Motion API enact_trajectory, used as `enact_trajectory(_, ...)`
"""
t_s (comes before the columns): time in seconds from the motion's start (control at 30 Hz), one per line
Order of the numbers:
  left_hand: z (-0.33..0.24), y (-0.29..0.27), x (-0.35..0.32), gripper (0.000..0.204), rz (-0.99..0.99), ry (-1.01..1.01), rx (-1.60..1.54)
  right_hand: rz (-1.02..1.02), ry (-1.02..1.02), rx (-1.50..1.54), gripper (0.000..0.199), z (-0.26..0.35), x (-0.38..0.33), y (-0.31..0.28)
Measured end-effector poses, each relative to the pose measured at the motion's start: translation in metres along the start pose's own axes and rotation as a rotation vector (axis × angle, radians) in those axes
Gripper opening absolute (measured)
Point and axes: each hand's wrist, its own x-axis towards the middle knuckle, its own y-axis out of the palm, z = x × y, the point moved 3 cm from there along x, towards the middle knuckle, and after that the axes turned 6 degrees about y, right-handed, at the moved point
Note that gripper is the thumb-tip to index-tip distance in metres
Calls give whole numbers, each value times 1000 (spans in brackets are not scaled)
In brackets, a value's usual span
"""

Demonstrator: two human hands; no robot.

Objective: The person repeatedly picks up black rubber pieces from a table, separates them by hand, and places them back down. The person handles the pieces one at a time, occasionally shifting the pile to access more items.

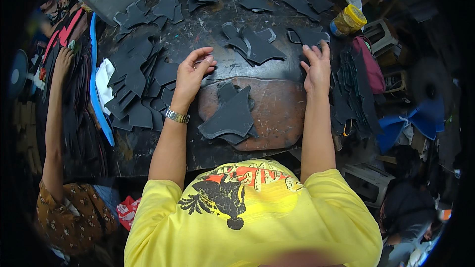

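Left hand (192,71) rests on the dark table (208,34), fingers loosely curled, gripping nothing, beside a heap of black cut leather pieces (136,86). Right hand (316,66) lies flat and open, fingertips touching a black cut piece (307,35). Another stack of black pieces (231,116) sits on the brown board (277,113) between the forearms.

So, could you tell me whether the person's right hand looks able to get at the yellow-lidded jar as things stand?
Probably yes. The right hand lies flat on the dark table, and the yellow-lidded jar stands just beyond it, up and to the right. Only flat black cut pieces lie between; nothing tall blocks the way.
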Motion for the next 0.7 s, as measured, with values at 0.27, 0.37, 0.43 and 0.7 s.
enact_trajectory(0.27,-8,-2,-1,33,78,55,-12,361,-126,28,63,0,-32,-8)
enact_trajectory(0.37,-42,-6,-7,36,133,177,-124,455,-122,-164,59,-2,-55,-9)
enact_trajectory(0.43,-53,-9,-13,57,56,38,-166,515,-57,-298,58,-5,-68,-8)
enact_trajectory(0.7,-54,3,-81,44,208,288,710,681,-6,-294,58,-30,-119,2)
